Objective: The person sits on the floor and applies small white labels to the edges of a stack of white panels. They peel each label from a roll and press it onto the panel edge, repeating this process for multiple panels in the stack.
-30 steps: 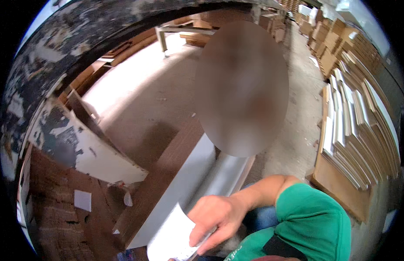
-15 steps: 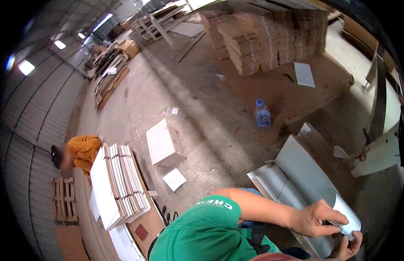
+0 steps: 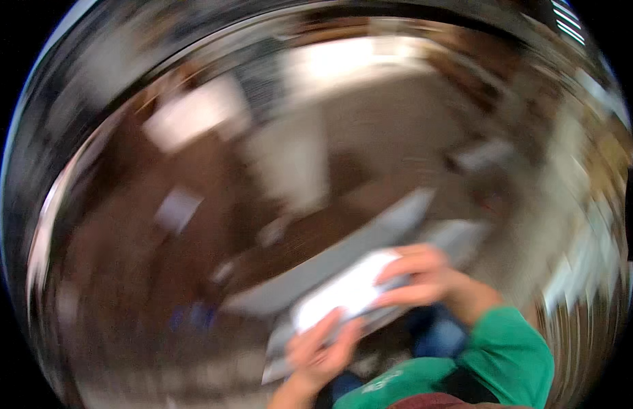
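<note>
A bright white paper sheet [image 3: 347,288] is held between my two hands, its surface washed out and blurred. My left hand [image 3: 323,349] grips the near left end, thumb and fingers closed on it. At the opposite end, my right hand [image 3: 419,275] pinches the sheet between thumb and fingers. Beneath and behind the paper lies a folded carton [image 3: 330,262] with pale grey-white panels, close to my legs. Whether either hand also touches the carton cannot be made out.
Heavy blur covers the surroundings. A blue-tinted bottle [image 3: 196,316] stands on the brown floor to the left. A pale paper [image 3: 178,210] lies farther left. Stacked whitish material [image 3: 582,273] is at the right edge, and a pale board [image 3: 292,163] is ahead.
My view has swung sharply to the right, smearing the scene. The sheet and both hands now appear nearer the middle, and the bottle has shifted to the left of the picture.
</note>
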The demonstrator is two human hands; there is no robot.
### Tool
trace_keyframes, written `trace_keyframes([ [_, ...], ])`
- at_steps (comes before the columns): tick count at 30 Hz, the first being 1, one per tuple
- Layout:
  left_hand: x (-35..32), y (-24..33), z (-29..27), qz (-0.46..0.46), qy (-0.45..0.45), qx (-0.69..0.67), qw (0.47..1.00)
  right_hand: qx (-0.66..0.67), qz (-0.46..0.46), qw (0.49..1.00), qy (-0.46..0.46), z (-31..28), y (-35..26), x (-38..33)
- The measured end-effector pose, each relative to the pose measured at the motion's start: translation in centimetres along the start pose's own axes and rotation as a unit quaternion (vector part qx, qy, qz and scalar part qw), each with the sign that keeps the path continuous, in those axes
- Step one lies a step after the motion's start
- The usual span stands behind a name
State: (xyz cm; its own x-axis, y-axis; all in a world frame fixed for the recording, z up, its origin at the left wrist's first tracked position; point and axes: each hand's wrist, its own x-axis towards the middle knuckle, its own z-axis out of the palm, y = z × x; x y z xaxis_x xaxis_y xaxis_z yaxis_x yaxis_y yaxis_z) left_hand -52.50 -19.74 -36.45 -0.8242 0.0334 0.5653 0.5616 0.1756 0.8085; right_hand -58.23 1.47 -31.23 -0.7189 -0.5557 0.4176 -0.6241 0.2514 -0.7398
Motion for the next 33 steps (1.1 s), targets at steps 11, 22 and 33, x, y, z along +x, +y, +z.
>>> trace_keyframes([
  [11, -5.9, 0.1, -4.4, -0.209, -0.082, 0.037, 0.974, 0.164, -0.209, 0.962, 0.06, 3.3, 0.4, 0.5],
  [22, -3.8, -0.2, -4.7, -0.167, 0.002, 0.112, 0.979, 0.129, -0.119, 0.984, 0.031, 4.8, 1.3, 2.5],
  [33, 1.4, -4.2, -0.6, -0.407, 0.01, -0.17, 0.897, 0.21, 0.308, 0.927, 0.023, 5.0, 5.1, 2.7],
])
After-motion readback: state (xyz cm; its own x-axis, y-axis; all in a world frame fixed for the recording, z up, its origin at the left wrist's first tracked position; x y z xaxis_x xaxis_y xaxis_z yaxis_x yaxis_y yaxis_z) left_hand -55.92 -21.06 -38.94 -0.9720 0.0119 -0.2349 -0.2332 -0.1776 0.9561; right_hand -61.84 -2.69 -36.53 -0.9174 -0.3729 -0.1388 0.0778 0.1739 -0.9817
